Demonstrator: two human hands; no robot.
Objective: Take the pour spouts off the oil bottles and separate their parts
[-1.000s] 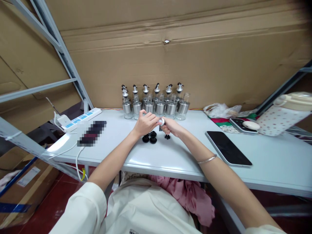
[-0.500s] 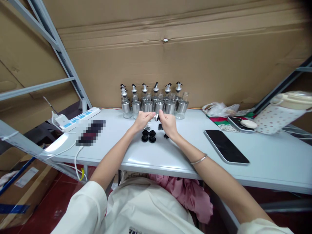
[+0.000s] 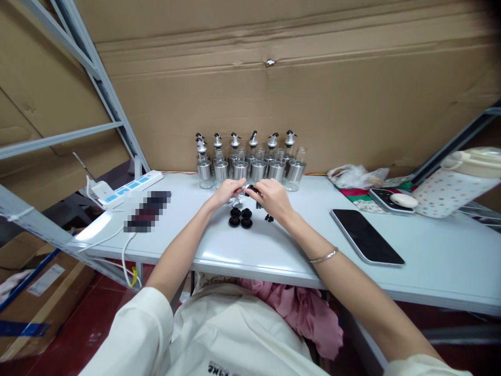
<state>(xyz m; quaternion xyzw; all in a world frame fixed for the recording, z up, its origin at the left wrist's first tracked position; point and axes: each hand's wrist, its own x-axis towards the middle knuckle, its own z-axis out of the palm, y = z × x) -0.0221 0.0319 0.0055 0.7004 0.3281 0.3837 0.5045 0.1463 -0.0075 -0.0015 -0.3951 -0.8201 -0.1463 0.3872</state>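
Over the middle of the table, my left hand [image 3: 229, 193] and my right hand [image 3: 277, 199] meet at a small silver and black pourer spout [image 3: 248, 188]. Fingers of both hands are closed around it and partly hide it. Below my left hand lie some shiny silver pieces [image 3: 236, 201]. Several round black stoppers [image 3: 240, 219] stand in a cluster nearer to me. Small black pieces [image 3: 269, 218] lie under my right hand. Behind my hands stand glass bottles with steel bands [image 3: 258, 170]; several at the back carry silver and black pourer spouts [image 3: 253, 139].
On the right are a black-screened phone [image 3: 367, 236], a second device with a white oval object [image 3: 404, 200], a plastic bag [image 3: 359, 176] and a dotted jug [image 3: 456, 185]. A power strip [image 3: 135, 187] lies on the left. Cardboard [image 3: 219, 94] stands behind the table.
My right hand has turned over the spout, its fingers now lying across the top. My left hand stays at the spout. The view has shifted slightly.
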